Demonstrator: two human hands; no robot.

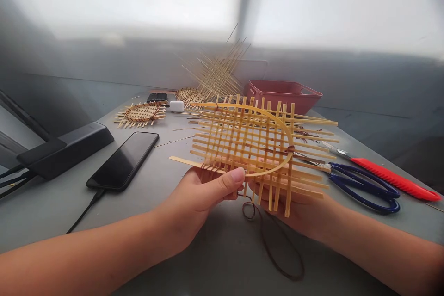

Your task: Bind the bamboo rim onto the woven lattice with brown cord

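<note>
A woven bamboo mat (248,143) with loose strip ends is held up over the table in front of me. On top of it lies a curved bamboo hoop (274,118), tied on with brown cord at the upper left and on the right. My left hand (211,192) grips the near left edge, thumb on top. Under the near right part is my right hand (294,206), holding the mat from below, its fingers partly hidden by the strips. A brown cord (300,259) hangs in a loop beneath the mat, between the hands.
Blue-handled scissors (364,189) and a red utility knife (395,178) lie on the right. To the left are a phone (123,162) on a cable and a black power block (69,148). Woven pieces (142,112), a white case (176,106) and a red basket (282,95) stand farther back.
</note>
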